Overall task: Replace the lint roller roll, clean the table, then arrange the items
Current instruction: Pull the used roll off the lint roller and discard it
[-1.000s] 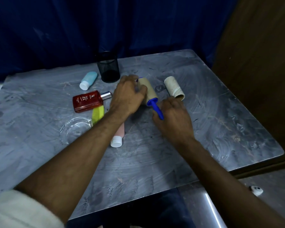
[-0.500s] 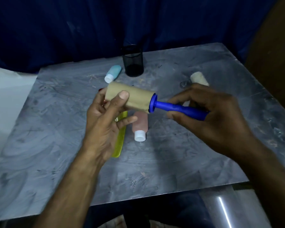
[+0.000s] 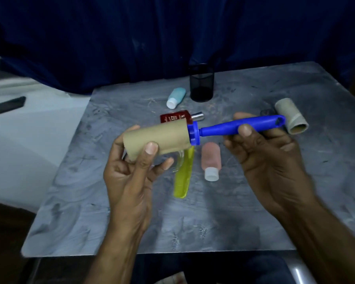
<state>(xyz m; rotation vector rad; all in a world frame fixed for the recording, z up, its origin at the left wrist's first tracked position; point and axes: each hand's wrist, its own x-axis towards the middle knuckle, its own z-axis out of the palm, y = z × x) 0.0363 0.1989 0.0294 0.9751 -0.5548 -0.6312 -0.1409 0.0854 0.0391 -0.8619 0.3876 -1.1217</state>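
2 hands now hold the lint roller (image 3: pixel 193 132) in the air above the bench (image 3: pixel 244 212), where 1 second ago it lay on the surface: the left hand (image 3: pixel 131 173) clasps the brown roll (image 3: pixel 160 138), the right hand (image 3: pixel 262 152) grips the blue handle (image 3: pixel 238 126). Pulling the roll off looks imminent; the second roll (image 3: pixel 291 116) waits beside the handle's end.

Red bottle (image 3: pixel 173 117) half hidden behind the cardboard roll (image 3: pixel 158 138)
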